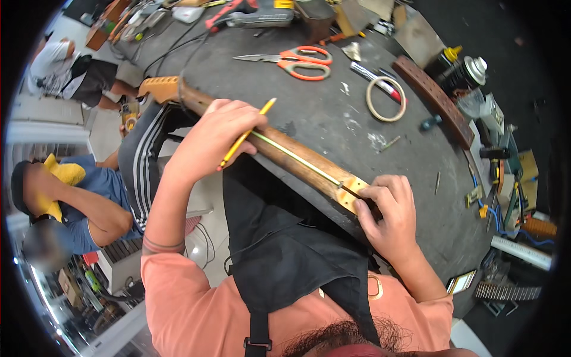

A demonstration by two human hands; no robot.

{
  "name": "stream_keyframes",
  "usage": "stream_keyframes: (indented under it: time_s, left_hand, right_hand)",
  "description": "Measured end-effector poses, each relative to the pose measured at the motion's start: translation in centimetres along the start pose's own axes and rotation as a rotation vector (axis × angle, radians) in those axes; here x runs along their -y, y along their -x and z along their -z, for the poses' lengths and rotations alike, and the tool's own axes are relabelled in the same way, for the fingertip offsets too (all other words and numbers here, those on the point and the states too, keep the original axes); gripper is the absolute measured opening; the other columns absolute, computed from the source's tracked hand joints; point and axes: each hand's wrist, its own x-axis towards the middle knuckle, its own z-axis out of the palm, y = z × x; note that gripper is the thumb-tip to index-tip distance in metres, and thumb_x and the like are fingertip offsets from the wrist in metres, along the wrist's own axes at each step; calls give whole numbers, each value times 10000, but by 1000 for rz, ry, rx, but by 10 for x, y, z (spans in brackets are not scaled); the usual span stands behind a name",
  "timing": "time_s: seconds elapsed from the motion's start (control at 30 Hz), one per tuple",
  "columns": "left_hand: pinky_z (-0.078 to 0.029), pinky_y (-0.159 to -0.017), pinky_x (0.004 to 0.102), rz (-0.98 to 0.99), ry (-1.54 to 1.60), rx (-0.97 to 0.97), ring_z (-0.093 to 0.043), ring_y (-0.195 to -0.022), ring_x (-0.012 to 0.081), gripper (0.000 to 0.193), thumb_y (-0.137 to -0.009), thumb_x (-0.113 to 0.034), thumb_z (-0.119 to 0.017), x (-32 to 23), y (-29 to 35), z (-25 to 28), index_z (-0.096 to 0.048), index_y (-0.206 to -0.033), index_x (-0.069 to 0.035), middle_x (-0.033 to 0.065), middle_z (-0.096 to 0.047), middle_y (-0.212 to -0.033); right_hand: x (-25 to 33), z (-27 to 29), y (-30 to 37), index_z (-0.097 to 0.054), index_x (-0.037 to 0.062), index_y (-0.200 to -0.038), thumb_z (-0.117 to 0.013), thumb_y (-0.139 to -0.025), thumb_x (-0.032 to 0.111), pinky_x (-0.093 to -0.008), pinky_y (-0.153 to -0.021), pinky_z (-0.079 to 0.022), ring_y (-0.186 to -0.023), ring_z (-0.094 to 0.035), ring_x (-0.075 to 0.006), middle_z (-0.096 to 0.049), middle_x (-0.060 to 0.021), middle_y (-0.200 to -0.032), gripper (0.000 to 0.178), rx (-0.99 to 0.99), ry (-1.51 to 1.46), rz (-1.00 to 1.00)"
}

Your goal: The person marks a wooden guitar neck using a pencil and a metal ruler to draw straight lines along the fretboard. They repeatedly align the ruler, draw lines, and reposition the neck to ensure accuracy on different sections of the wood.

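A wooden guitar neck (pixel 291 156) lies diagonally along the table's near edge, its headstock (pixel 162 89) at the far left. A thin pale rod (pixel 297 159), apparently a truss rod, runs lengthwise along the neck toward a dark slot in the lighter heel (pixel 347 198). My left hand (pixel 223 134) is closed, resting over the neck with a yellow pencil (pixel 241 143) between its fingers. The pencil's pale tip points up and away. My right hand (pixel 389 211) grips the heel end, thumb on the near side; its fingertips partly cover the slot.
Orange-handled scissors (pixel 303 62), a tape roll (pixel 385 98) and a marker (pixel 375 80) lie beyond the neck. A long drilled wooden block (pixel 434 101) and spray cans (pixel 473 71) stand at right. A power tool (pixel 256 16) is at the back. Two people (pixel 71 208) are at left.
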Motion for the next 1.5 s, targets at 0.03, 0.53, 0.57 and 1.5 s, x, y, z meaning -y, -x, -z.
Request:
stream_keyframes:
  time_s: [0.03, 0.53, 0.57, 1.5]
  left_hand:
    - [-454, -1144, 506, -26, -1, 0, -682, -1271, 349, 491, -860, -223, -898, 2, -1, -1, -681, -1279, -86, 84, -746, -1253]
    - [-420, -1167, 487, -205, -154, -16, -638, -1359, 261, 428, -940, -157, -817, 10, 6, -12, -643, -1327, -99, 67, -703, -1312]
    - [-418, -1172, 488, -205, -159, -16, -634, -1367, 264, 429, -943, -156, -814, 9, 7, -12, -642, -1332, -96, 70, -703, -1319]
    - [-426, -1126, 526, -282, -237, 11, -646, -1315, 340, 443, -906, -120, -831, -15, -26, 2, -621, -1290, -53, 140, -694, -1333]
  right_hand:
    - [0, -1, -1, -737, 94, -1036, -886, -827, 40, -458, -830, -497, -945, -630, -323, -689, -82, -1065, 262, -1, 15, 10]
    - [10, -3, -19, -751, 95, -1057, -876, -843, 33, -436, -837, -470, -951, -639, -294, -697, -62, -1025, 255, 41, 109, 137]
    - [11, -4, -20, -749, 95, -1051, -874, -844, 34, -436, -836, -469, -950, -637, -294, -696, -60, -1022, 249, 50, 112, 146]
    - [1, -10, -69, -687, 89, -1011, -777, -997, 242, -472, -867, -543, -1012, -724, -318, -687, -95, -1009, 179, 153, 126, 240]
